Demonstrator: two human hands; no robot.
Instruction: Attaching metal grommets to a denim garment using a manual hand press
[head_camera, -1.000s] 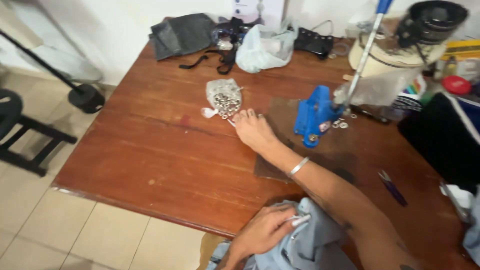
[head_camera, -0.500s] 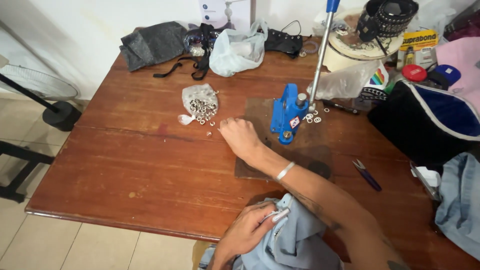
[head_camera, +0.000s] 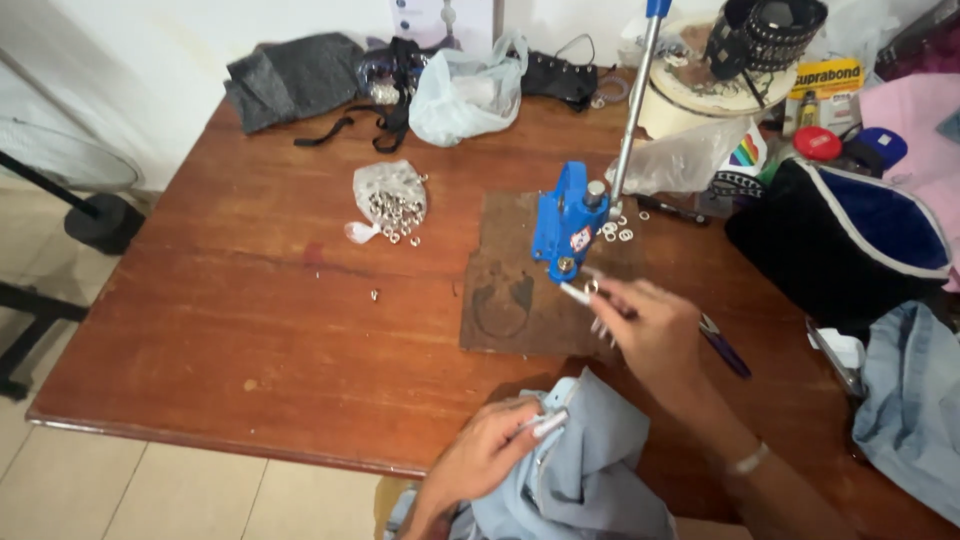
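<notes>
Centrally, a blue hand press (head_camera: 568, 220) with a long upright lever stands on a dark brown mat (head_camera: 520, 290) laid on the wooden table (head_camera: 220, 330). The right hand (head_camera: 650, 325) is at the near base of the press, its fingers drawn together with a small silvery ring, apparently an eyelet (head_camera: 591, 288), at the fingertips; motion blur leaves the exact grip unclear. The left hand (head_camera: 485, 455) lies at the near table edge, fingers curled and closed on a fold of pale blue fabric (head_camera: 590, 470) that hangs over that edge. More loose eyelets (head_camera: 615, 232) lie on the mat just right of the press. To the left of the mat, a small clear bag of eyelets (head_camera: 388, 200) sits open, with several spilled beside it. A purple-handled tool (head_camera: 725, 348) rests on the table just right of the right hand. Along the far edge lie a grey cloth (head_camera: 290, 80), black straps (head_camera: 385, 110) and a crumpled pale plastic bag (head_camera: 465, 95). At the right sit a dark bag with white piping (head_camera: 850, 240) and further light blue cloth (head_camera: 915, 400).
</notes>
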